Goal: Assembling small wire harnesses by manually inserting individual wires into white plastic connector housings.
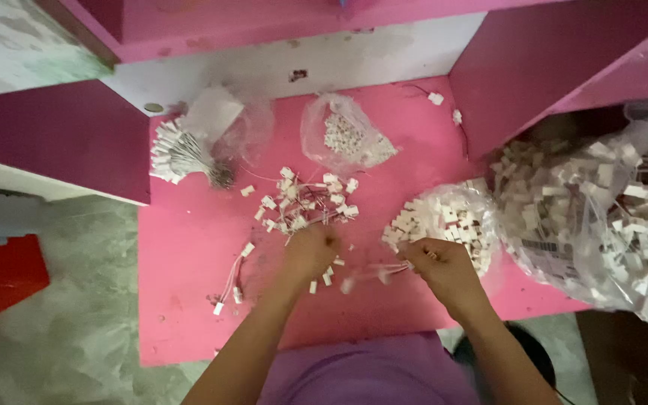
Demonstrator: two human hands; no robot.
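My left hand (pixel 310 251) hovers over the pink table (pixel 189 247), fingers curled near a loose pile of small white connectors with thin wires (pixel 305 202); it is blurred. My right hand (pixel 444 266) pinches a thin wire piece with white connector ends (pixel 373 274) that stretches between both hands. A few loose white connectors (pixel 322 279) lie under my hands. A short wired connector piece (pixel 230 289) rests to the left.
A bundle of wired connectors (pixel 181 154) lies by a clear bag at back left. A clear bag of white parts (pixel 346 135) sits at the back, another (pixel 451 217) beside my right hand, and a large full bag (pixel 601 217) at right.
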